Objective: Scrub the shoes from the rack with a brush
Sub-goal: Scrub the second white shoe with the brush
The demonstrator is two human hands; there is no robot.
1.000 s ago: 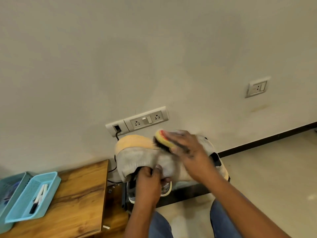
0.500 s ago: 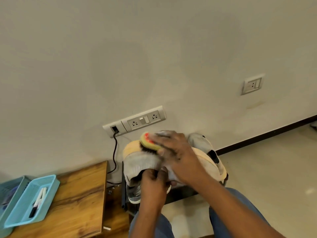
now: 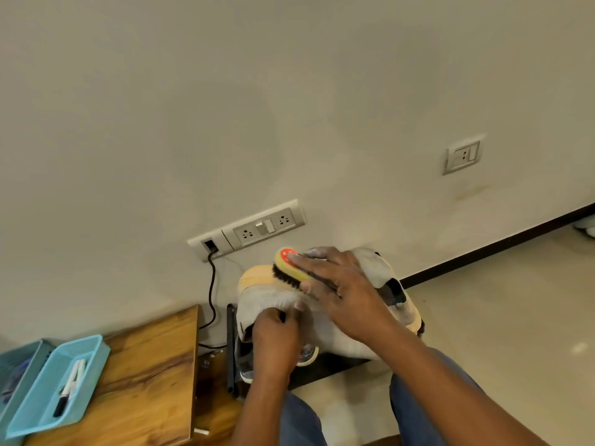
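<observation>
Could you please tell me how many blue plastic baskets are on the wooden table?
2. One light blue basket sits on the wooden table at lower left, holding markers. A second basket lies beside it at the frame's left edge, partly cut off; more could be out of view.

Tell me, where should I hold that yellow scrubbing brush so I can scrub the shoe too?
Hold the brush by its rounded yellow back, coming down from above, as the right hand does. The dark bristles face down onto the shoe, so only the top is free for your fingers. The left hand steadies the shoe.
</observation>
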